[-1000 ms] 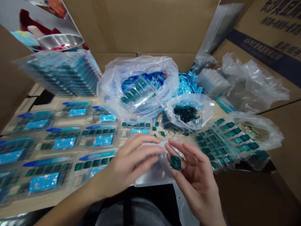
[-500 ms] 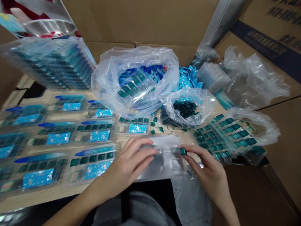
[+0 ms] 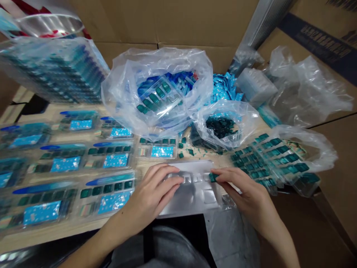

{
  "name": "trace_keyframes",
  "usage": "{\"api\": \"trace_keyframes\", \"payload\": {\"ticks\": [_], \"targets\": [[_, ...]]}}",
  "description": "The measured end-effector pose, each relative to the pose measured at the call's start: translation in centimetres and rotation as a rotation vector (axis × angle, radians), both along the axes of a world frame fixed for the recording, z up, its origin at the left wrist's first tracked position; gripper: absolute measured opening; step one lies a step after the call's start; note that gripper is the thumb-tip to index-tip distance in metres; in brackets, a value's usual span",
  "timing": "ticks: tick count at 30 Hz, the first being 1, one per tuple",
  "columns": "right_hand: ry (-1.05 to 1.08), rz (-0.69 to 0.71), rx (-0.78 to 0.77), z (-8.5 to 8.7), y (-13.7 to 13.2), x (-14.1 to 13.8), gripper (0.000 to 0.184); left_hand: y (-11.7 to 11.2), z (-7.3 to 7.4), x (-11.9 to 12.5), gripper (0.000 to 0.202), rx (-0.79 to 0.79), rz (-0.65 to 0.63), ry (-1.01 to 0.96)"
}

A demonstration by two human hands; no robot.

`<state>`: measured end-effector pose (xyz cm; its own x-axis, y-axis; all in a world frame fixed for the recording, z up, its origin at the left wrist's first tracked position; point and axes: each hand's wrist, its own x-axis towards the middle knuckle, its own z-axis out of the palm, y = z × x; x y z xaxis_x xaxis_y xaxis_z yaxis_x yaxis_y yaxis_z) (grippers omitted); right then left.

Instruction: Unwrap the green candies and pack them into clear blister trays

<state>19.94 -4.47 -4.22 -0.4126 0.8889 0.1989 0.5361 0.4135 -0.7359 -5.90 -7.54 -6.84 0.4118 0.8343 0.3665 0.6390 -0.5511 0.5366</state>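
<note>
Right hand (image 3: 241, 182): fingers extended, tips drawn together in a pinch around a dark green square piece (image 3: 214, 177). The exact finger contact is partly hidden. The piece sits at the right end of the top row of cavities in a clear blister tray (image 3: 192, 210), touching the tray or just above it; cannot tell which.

Left hand (image 3: 153, 190): open, fingers close together and lying across the tray's left part, gripping nothing. This flat placement seems meant to pin the light tray against the pull of the pinching hand.

Tray lies between the hands, near the table's (image 3: 47, 234) front edge. Its visible cavities look unfilled.

Toward the table's left side, filled blister packs (image 3: 111, 193) lie flat in rows, each with green pieces above a blue printed card. Lying one deep, they probably stay apart and easy to reach.

Toward the back edge, a small clear plastic bag (image 3: 220, 128) holds a heap of green pieces, with loose pieces (image 3: 189, 152) spilled just in front, within easy reach of the work area. Beside it, a large clear plastic bag (image 3: 156, 93) holds blue items and a tray. Green-filled trays (image 3: 270, 158) lie stacked toward the right edge.
</note>
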Motion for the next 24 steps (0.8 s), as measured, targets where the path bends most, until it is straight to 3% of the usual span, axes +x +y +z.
{"api": "trace_keyframes", "payload": {"ticks": [8, 19, 22, 24], "targets": [[0.068, 0.021, 0.09, -0.7, 0.4, -0.4, 0.016, 0.1, 0.1, 0.3, 0.018, 0.015, 0.016, -0.012], [-0.212, 0.109, 0.273, -1.1, -0.1, -0.5, 0.024, 0.0, -0.6, 0.6, 0.018, 0.045, 0.038, -0.036], [-0.178, 0.139, 0.226, -0.8, 0.2, -0.2, 0.021, 0.0, -1.0, 0.7, 0.021, 0.051, 0.044, -0.057], [-0.174, 0.127, 0.139, -0.5, 1.8, 0.4, 0.015, 0.0, -1.2, 0.6, 0.022, 0.042, 0.044, -0.063]]}}
